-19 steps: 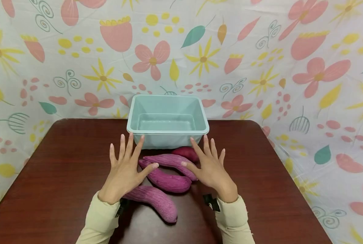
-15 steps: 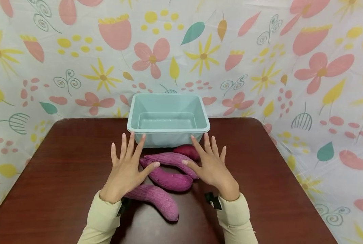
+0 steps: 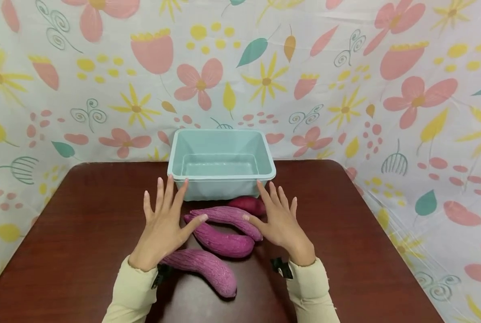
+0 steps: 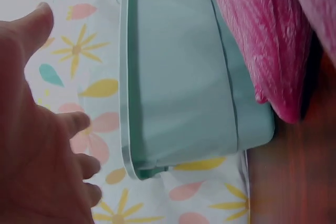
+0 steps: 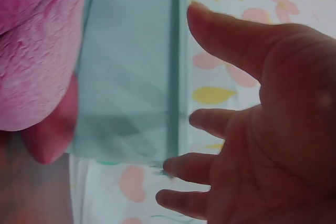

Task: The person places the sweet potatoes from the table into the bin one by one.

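Observation:
My left hand point(image 3: 161, 231) hovers palm down with fingers spread, overlapping the left end of the nearest long purple sweet potato point(image 3: 208, 271) in the head view. Opposite it, my right hand point(image 3: 282, 226) is spread too, its thumb by the right end of the lighter ridged sweet potato point(image 3: 224, 216). A darker magenta sweet potato point(image 3: 224, 243) lies just in front of that one. Behind them a reddish sweet potato point(image 3: 246, 205) sits against a pale blue plastic basin point(image 3: 208, 190). Neither hand holds anything; in the wrist views the fingers reach toward the basin's rim.
The basin stands at the back of a dark red-brown table point(image 3: 79, 224), open upward, with nothing inside. A white cloth point(image 3: 224, 67) with a flower print hangs close behind the table and along its sides.
The head view has tilted slightly, so the scene sits a little lower. Both hands stay spread in nearly the same place, and the sweet potatoes and basin have not moved.

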`<state>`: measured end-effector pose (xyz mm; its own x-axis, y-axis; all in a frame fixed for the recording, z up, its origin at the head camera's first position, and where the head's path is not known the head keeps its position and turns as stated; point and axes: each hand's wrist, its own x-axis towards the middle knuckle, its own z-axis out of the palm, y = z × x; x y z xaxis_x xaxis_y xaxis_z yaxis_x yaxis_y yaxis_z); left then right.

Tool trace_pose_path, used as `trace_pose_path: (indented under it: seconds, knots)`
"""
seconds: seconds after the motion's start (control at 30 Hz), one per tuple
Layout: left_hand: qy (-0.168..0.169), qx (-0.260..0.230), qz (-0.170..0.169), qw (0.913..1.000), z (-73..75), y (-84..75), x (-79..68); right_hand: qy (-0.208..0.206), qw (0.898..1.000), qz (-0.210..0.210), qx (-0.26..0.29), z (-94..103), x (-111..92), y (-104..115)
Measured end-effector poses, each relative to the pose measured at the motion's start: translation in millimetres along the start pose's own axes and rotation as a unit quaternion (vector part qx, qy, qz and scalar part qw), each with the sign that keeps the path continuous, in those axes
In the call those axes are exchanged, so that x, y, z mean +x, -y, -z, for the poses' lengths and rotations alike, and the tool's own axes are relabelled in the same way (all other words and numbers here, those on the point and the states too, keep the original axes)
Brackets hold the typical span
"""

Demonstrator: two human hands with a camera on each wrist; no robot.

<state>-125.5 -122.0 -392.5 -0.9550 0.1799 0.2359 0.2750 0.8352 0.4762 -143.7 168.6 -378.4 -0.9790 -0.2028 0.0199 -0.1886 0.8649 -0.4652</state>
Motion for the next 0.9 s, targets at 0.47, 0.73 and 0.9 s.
trace_pose_path:
  seconds: [0.47, 0.73, 0.9]
  knots:
    - [-0.07, -0.042, -0.011, 0.9966, 19.8, 33.1, 21.6, -0.051, 0.996, 0.016, 0.071, -16.2, 27, -20]
    - [-0.054, -0.072, -0.002, 0.996, 9.5, 34.7, 38.7, -0.01, 0.996, -0.019, 0.082, -16.0, 30, -26]
    - [-0.045, -0.076, 0.027, 0.9958, 2.6, 35.2, 42.9, 0.009, 0.997, -0.002, 0.077, -19.0, 26, -30]
